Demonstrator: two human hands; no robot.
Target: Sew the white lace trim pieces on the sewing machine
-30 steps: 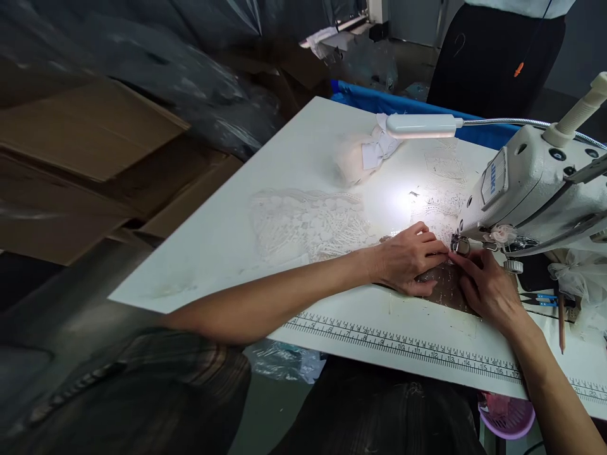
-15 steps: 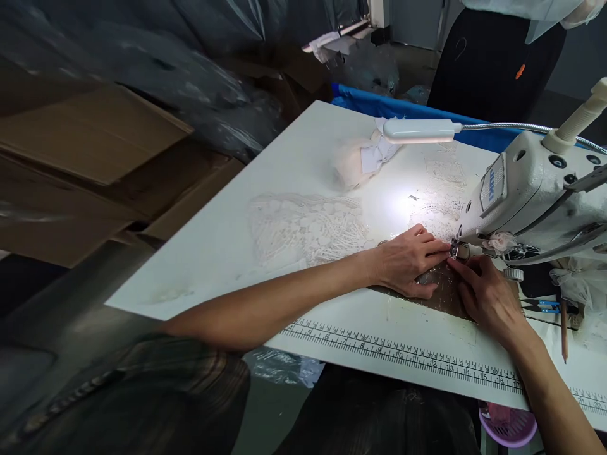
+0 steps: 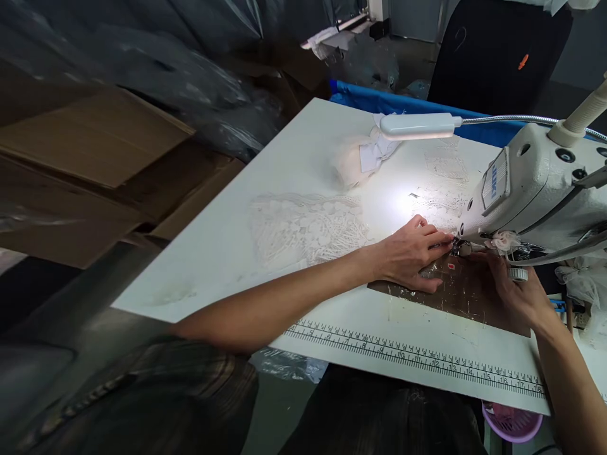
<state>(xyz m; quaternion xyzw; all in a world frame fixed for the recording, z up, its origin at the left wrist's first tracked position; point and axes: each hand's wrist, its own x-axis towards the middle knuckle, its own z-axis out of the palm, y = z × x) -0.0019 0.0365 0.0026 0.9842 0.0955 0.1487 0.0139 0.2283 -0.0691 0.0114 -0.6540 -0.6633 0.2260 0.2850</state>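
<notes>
My left hand point(image 3: 411, 256) lies on the white table point(image 3: 227, 246), fingers pressed together and pinched at the presser foot point(image 3: 459, 248) of the white sewing machine point(image 3: 535, 196). White lace fabric point(image 3: 308, 226) trails left from under that hand. My right hand point(image 3: 521, 292) reaches under the machine head on the dark needle plate area point(image 3: 455, 297). Its fingers are mostly hidden behind the machine.
A gooseneck lamp point(image 3: 410, 125) shines on the work. A pale bundle of fabric point(image 3: 353, 163) lies at the back. A printed ruler point(image 3: 427, 360) runs along the table's front edge. Cardboard boxes point(image 3: 95, 151) stand left. A person in dark clothes point(image 3: 493, 57) stands behind. A pink basket point(image 3: 512, 422) hangs below.
My right hand has slid right and farther under the machine head, uncovering more of the dark plate. My left hand stays at the presser foot.
</notes>
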